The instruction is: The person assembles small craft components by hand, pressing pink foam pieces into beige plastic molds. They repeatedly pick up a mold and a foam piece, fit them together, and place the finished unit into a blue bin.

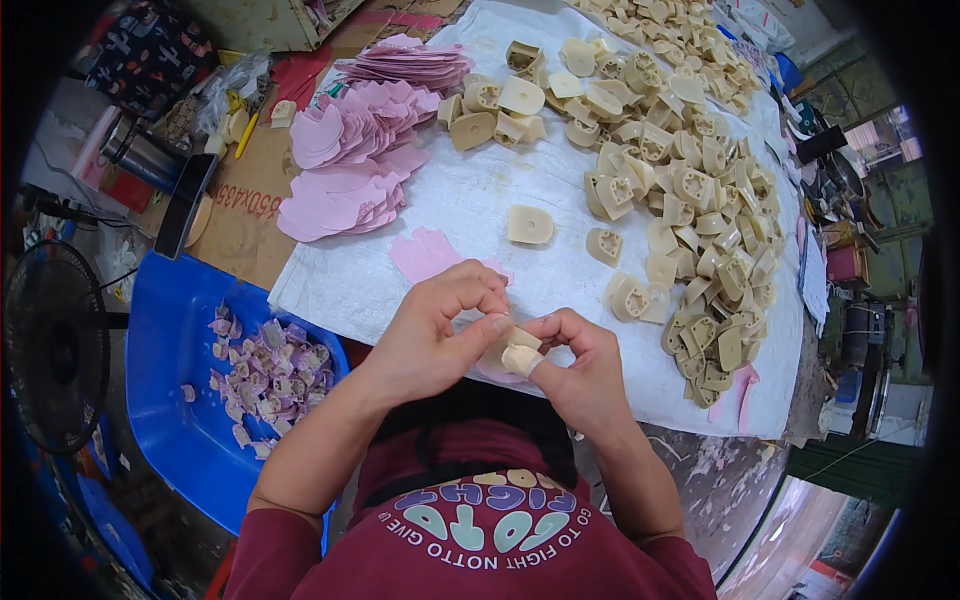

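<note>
White sheeting covers most of the worktable in a crowded workshop, with brown cardboard showing at its left side. On that cardboard lie a yellow pen and, nearer the edge, a dark phone-like slab beside a steel cup. A black fan stands at far left.

Both bare hands meet close to the front edge of the table, just before the person's maroon shirt. Between them sits a small beige piece — tilted, with something pink partly visible beneath it. The right hand pinches it between thumb and forefinger (that thumb's tip looks wrapped in a pale cover). The left hand has thumb and forefinger drawn close together at the piece's left side, its other fingers curled; I cannot tell what, if anything, they grip.

Just beyond the left hand, a loose pink cutout lies flat, and fanned pink stacks rise farther off. One beige block lies alone mid-sheet; a large beige heap spreads down the right side. Below the table's left edge, a blue basin holds many small pink-and-beige pieces — jumbled together.
</note>
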The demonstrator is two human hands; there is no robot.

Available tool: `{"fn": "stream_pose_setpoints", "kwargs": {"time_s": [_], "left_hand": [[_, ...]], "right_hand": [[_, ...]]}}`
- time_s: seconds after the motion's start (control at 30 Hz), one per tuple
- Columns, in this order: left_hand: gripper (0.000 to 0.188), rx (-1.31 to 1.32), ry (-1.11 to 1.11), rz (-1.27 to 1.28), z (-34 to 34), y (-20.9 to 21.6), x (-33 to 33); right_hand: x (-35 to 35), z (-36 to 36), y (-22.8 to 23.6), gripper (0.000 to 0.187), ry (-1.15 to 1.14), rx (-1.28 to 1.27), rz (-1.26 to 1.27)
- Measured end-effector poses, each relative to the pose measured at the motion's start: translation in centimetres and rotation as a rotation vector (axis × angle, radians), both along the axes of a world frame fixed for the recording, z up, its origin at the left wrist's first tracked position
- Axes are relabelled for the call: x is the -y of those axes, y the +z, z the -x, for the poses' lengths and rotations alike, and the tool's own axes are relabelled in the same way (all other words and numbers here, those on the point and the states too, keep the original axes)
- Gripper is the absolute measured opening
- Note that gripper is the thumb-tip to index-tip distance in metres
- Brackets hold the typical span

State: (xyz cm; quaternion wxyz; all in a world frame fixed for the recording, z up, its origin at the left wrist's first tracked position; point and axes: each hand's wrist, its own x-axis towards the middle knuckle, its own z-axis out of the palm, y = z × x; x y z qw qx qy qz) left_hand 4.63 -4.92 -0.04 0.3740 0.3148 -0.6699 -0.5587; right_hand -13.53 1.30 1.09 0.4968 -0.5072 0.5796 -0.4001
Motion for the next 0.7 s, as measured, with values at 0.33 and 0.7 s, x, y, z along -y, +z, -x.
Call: {"fn": "stream_pose_setpoints", "kwargs": {"time_s": [0.33, 0.7], "left_hand": [[0.017, -0.406, -0.065, -0.413, -0.9, -0.2, -3.1], [0.025, -0.104, 0.060, 0.488, -0.1, 2.2, -3.9]], "right_hand": [[0.2, 1.5, 1.8, 0.038, 0.217, -0.400, 0.513], [-2.6, 2.1, -0.2, 0.027, -0.061, 0.790, 0.000]]}}
